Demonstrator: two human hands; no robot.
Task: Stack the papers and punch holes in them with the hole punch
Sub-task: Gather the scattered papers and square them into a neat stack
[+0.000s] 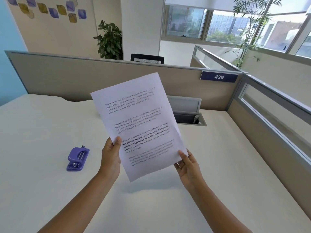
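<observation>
Head view.
Item: printed papers (138, 121), white sheets with paragraphs of text, held up above the table (42, 132), tilted, printed face toward the camera. Whether one sheet or several cannot be told.
Left hand (111, 155): grips the papers at their left edge, thumb on the front, fingers curled behind.
Right hand (189, 167): grips the lower right corner, thumb on the front, fingers behind the sheet.
Item: purple hole punch (78, 159), lying on the table to the left of the left hand, apart from it and from the papers.
Item: open cable hatch (190, 117) in the table, behind the papers.
Item: partition panel (84, 78) along the far edge, bearing a blue plate (218, 77) numbered 439.
</observation>
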